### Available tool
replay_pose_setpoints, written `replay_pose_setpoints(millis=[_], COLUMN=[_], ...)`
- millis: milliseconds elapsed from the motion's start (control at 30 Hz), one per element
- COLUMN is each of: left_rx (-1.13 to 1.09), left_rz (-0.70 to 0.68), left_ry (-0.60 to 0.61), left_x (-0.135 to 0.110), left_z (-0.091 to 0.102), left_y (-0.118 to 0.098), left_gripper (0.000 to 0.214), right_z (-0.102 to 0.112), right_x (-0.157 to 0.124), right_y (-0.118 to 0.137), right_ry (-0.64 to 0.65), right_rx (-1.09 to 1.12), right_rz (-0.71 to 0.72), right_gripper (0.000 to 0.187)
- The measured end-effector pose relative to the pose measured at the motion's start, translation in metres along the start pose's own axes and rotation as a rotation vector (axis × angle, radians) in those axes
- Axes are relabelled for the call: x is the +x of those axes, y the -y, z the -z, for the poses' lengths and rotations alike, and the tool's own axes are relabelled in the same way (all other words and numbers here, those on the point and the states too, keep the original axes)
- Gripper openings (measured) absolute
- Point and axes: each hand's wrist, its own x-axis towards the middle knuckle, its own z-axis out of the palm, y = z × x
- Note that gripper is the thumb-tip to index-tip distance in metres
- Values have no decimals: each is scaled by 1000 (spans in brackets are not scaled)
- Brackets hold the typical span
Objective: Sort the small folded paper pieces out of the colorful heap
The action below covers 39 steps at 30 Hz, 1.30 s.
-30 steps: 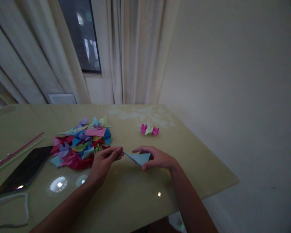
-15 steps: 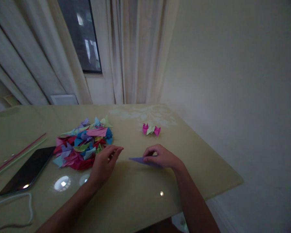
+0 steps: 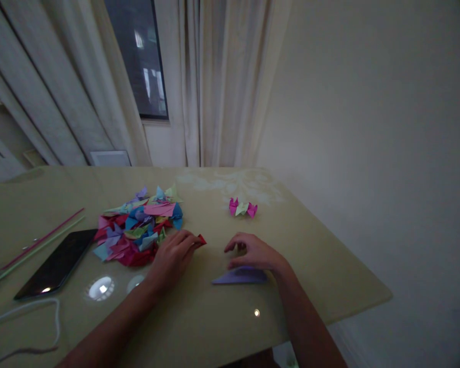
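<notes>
My left hand (image 3: 174, 255) rests at the right edge of a pile of folded coloured paper pieces (image 3: 138, 227), with its fingertips closed on a small red folded piece (image 3: 200, 240). My right hand (image 3: 253, 251) lies palm down with fingers loosely spread, its heel touching a flat purple folded paper triangle (image 3: 239, 276) on the yellowish table (image 3: 199, 317). Farther back sits a small cluster of pink and pale green folded pieces (image 3: 243, 207).
A dark phone (image 3: 57, 263) lies at the left, with thin pink and green sticks (image 3: 42, 240) beyond it and a white cable (image 3: 26, 312) in front. The table's right edge runs diagonally near a bare wall. Curtains and a dark window stand behind.
The right hand has laid the purple-blue paper flat on the table and now rests over it. The left hand let go of that paper and took a red piece at the pile's edge.
</notes>
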Motion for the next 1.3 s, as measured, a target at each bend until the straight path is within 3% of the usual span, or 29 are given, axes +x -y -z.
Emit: replay_pose_setpoints(millis=[67, 167, 267, 333, 433, 500, 633, 767, 867, 967, 1033, 1133, 1233, 1300], left_rx=[-148, -262, -251, -103, 297, 501, 610, 597, 549, 439, 285, -47, -347, -479], left_rz=[-58, -71, -36, 39, 245, 354, 376, 340, 305, 253, 196, 135, 157, 199], left_ry=[-24, -26, -20, -45, -100, -79, 58, 100, 54, -72, -190, -355, -340, -263], left_x=[-3, -8, -5, 0, 5, 6, 3, 5, 8, 10, 10, 7, 2, 1], left_z=[-6, -13, -11, -3, 13, 21, 26, 25, 28, 30, 29, 20, 8, 2], left_y=[-11, -22, -19, -10, 11, 24, 37, 36, 37, 37, 31, 7, -23, -36], left_gripper=[27, 24, 25, 30, 36, 41, 39, 31, 29, 30, 30, 27, 21, 19], right_z=[-9, -25, -34, -34, -30, -26, -22, -22, -20, -17, -18, -27, -42, -49], right_x=[5, 14, 20, 22, 24, 26, 26, 25, 25, 23, 21, 18, 18, 18], right_y=[10, 20, 20, 14, 0, -9, -21, -30, -34, -31, -24, -7, 7, 13], right_ry=[-87, -128, -156, -217, -379, -468, -539, -562, -594, -655, -683, -604, -453, -374], right_rx=[98, 149, 92, 59, 22, -36, -269, -380, -373, -307, -239, -142, -112, -110], right_rz=[83, 192, 208, 149, 14, -66, -184, -219, -219, -152, -55, 156, 325, 379], right_gripper=[47, 30, 19, 12, 8, 9, 7, 7, 12, 20, 18, 29, 43, 32])
